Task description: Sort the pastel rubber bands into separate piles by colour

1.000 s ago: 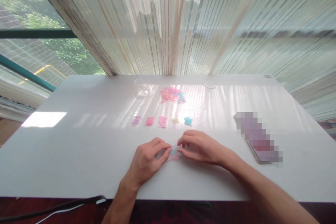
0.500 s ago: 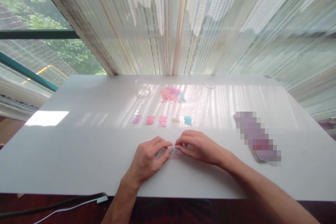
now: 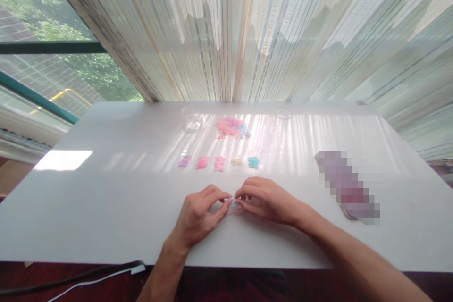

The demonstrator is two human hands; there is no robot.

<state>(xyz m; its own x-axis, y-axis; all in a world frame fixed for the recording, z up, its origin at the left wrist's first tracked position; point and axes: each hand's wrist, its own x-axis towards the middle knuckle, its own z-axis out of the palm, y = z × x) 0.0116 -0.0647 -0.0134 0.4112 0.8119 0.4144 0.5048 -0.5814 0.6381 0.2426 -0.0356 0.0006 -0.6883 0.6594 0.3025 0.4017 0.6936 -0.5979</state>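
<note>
A small cluster of pastel pieces (image 3: 234, 212), pink and pale blue, lies on the desk (image 3: 106, 219) near its front edge, partly hidden between the fingertips of both hands. The pieces are too small to tell exactly what they are. The left hand (image 3: 201, 212) comes in from one side, its thumb and forefinger bent close together at the cluster. The right hand (image 3: 268, 201) faces it from the other side, thumb and forefinger likewise drawn in, the tips of the two hands almost meeting over a bit of pale blue. I cannot tell whether either grip is clamped on a piece.

Just beyond the hands, five little bundles sit apart in a row: a purple bundle (image 3: 184, 162), a deep pink bundle (image 3: 202, 163), a lighter pink bundle (image 3: 219, 163), a yellow bundle (image 3: 236, 162) and a blue bundle (image 3: 253, 162). Behind them is a larger mixed pile (image 3: 231, 128), mostly pink, with blue at its right side. A clear round dish (image 3: 192, 124) stands left of the pile, and a faint clear disc (image 3: 283, 113) lies to its right. A phone (image 3: 348, 188), blurred by blocks, rests slantwise near the right arm. A striped curtain (image 3: 226, 33) hangs behind the desk.
</note>
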